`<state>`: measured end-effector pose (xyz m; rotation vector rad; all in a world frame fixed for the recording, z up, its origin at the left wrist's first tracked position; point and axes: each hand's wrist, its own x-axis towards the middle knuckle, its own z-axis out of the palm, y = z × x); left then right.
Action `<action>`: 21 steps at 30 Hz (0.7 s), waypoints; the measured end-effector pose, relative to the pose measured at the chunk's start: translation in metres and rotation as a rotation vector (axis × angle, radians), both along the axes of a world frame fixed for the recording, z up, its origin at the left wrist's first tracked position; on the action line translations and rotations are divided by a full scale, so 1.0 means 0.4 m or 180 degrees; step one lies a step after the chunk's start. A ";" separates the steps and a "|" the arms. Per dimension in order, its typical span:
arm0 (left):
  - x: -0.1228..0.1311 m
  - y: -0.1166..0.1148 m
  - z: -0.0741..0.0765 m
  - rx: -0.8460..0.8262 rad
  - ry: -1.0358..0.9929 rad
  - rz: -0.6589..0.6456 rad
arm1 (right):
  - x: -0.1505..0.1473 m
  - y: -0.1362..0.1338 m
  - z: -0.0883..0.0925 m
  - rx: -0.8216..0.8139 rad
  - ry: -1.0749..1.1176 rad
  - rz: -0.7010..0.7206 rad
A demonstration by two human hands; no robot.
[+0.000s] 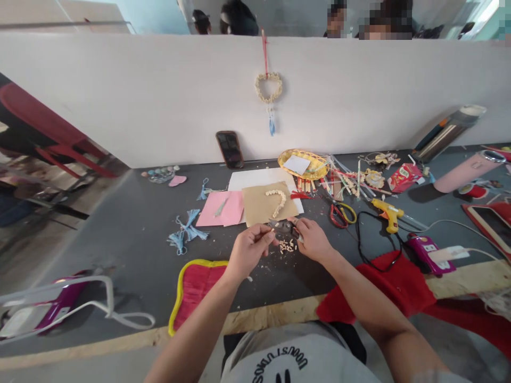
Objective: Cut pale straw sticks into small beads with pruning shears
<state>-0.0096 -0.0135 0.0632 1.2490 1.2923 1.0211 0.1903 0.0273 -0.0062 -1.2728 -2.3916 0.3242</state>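
My left hand [249, 247] is pinched shut on a small pale piece held up to the jaws of a dark cutter [284, 227]. My right hand [313, 239] is closed round the cutter's handles. Both hands hover above a little pile of pale cut bits [287, 246] on the dark table [131, 234]. Just beyond lies a tan card [259, 207] with a curved row of pale pieces [277, 200] stuck on it, beside a pink sheet [221, 208] and a white sheet [255, 178].
A yellow glue gun [388, 213], red-and-yellow scissors [341, 214], a yellow basket [304, 165] and loose sticks lie at the right. Blue tassels [186, 231] lie left. A phone [230, 149] leans on the white partition, where a heart ornament [268, 88] hangs. Red cloth [393, 284] is near me. People sit beyond the partition.
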 end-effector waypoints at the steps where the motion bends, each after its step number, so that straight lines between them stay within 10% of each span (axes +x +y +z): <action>1: 0.000 0.000 -0.004 0.0089 0.0090 0.0067 | 0.001 0.002 -0.004 0.0047 -0.0001 -0.0014; 21: -0.008 -0.002 0.003 -0.0391 -0.0703 -0.0194 | 0.004 -0.002 0.006 -0.0083 -0.0024 0.0103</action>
